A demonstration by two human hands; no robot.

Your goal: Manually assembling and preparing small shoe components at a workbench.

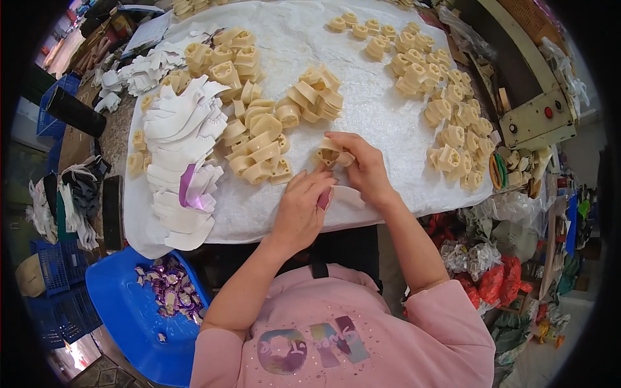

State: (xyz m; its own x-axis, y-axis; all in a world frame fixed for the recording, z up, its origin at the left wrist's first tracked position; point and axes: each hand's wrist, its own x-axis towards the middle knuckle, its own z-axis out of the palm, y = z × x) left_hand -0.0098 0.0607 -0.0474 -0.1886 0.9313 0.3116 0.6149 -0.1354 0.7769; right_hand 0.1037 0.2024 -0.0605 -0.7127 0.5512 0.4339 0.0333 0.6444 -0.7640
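Note:
In front of me, at the table's near edge, my right hand (pixel 367 169) is closed around a cream plastic shoe heel (pixel 327 155), its hollow side showing. My left hand (pixel 303 202) bends its fingers over a thin cover piece (pixel 348 196), white on one face and purple-pink on the other. The left fingertips reach the lower side of the heel. Left of my hands spreads a fan of white cover pieces (pixel 181 139), one purple piece (pixel 192 187) among them. Cream heels (pixel 262 139) are heaped between that fan and my hands.
More cream heels (pixel 453 132) stand in a long group at the right. A white sheet (pixel 362 90) covers the table. Below its left edge sits a blue tub (pixel 123 310) with purple scraps. A machine box (pixel 540 119) with a red button borders the right side.

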